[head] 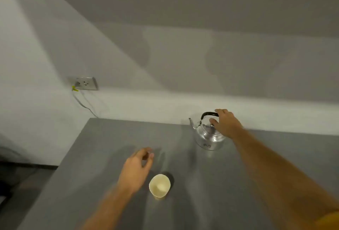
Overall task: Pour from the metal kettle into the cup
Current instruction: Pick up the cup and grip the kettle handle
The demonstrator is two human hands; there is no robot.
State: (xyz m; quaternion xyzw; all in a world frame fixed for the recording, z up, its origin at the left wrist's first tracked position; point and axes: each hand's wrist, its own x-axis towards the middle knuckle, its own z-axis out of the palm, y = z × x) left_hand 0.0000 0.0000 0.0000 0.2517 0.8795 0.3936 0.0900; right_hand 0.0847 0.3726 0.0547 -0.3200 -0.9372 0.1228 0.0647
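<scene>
A shiny metal kettle (pixel 208 135) with a black handle and a spout pointing left stands upright at the far side of the grey table (pixel 229 184). My right hand (pixel 226 124) is at the right end of its handle, fingers spread and not closed around it. A pale cream cup (pixel 160 185) stands upright nearer to me, looking empty. My left hand (pixel 136 169) hovers just left of the cup, fingers loosely curled and apart, not touching it.
A white wall runs close behind the kettle. A wall socket (pixel 86 83) with a cable hanging down sits at the left. The table's left edge drops to a dark floor (pixel 22 184).
</scene>
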